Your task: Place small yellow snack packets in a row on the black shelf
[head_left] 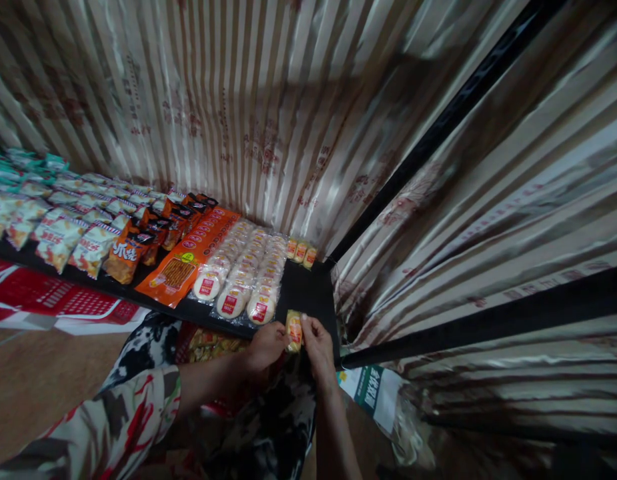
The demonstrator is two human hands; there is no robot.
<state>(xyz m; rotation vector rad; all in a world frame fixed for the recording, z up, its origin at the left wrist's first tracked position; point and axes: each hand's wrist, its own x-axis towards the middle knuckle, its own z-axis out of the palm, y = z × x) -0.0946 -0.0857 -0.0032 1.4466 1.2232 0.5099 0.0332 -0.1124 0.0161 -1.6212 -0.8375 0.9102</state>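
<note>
Shelf edges: the black shelf [308, 290] spans from the left side to the centre of the frame; its front edge slants down toward the hands; its right end stops near the striped curtain [268, 120]
Open room: a bare dark strip runs at the shelf's right end; three small yellow packs [301, 253] sit at its back, round white cakes [243, 267] line its left
Bars: a black post [438, 140] climbs from the back right corner to the upper right; a black bar [488, 320] runs from the front right corner to the right edge
Left hand: the left hand [268, 343] is nearly closed, its fingertips pinching the left side of a small yellow pack
Right hand: the right hand [317, 343] is partly curled; thumb and fingers grip the same pack's right side
Yellow pack: the small yellow pack [294, 331] is between both hands, below centre, at the shelf's front edge; I cannot tell whether it touches the shelf
Left of the cakes: a large orange bag [188, 260]; then orange-black bags [125, 257]; then white snack bags [63, 233]
Below the shelf: a red basket [58, 293], lower left; a clear plastic bag [373, 397], lower right
</note>
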